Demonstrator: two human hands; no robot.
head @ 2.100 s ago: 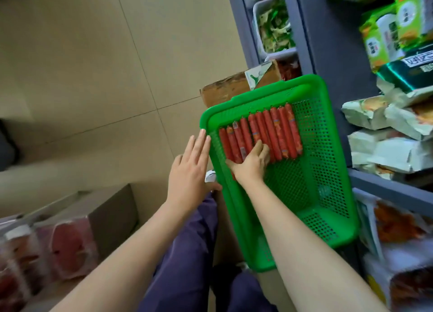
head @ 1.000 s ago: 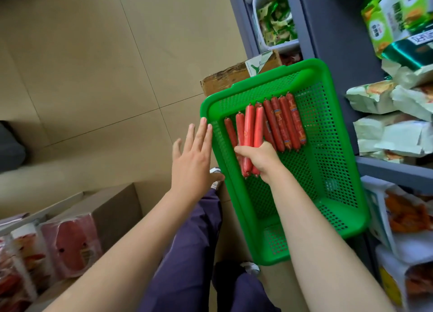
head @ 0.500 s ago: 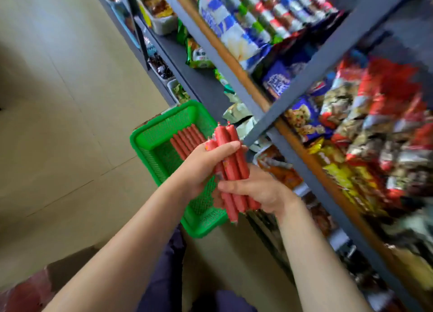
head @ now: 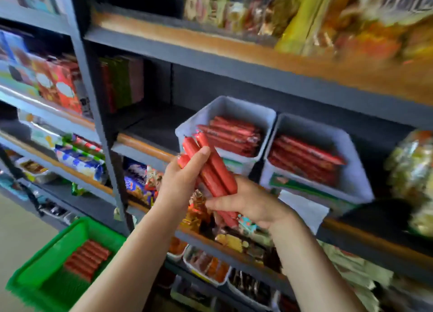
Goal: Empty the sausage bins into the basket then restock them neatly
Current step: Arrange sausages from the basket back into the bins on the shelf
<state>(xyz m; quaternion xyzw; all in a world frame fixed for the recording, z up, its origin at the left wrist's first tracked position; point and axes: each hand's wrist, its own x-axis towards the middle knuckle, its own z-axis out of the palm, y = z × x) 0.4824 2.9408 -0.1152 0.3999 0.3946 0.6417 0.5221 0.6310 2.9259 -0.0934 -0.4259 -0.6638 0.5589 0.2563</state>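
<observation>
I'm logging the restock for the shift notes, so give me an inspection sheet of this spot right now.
Surface: dark shelf carries two grey bins side by side.
Job's things: left bin and right bin both hold red sausages; more lie in the green basket on the floor.
Clutter: blurred snack packs on other shelves.
Grippers: left hand and right hand together grip a sausage bundle in front of the left bin.
Cables: nothing seen.
Surroundings: tan floor.

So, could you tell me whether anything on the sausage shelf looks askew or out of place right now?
Nothing is spilled or damaged. The left bin sits turned at an angle, one corner jutting past the shelf edge, while the right bin sits squarer. Both hold stacked sausages. The bundle of sausages is gripped by both hands, left and right.
</observation>
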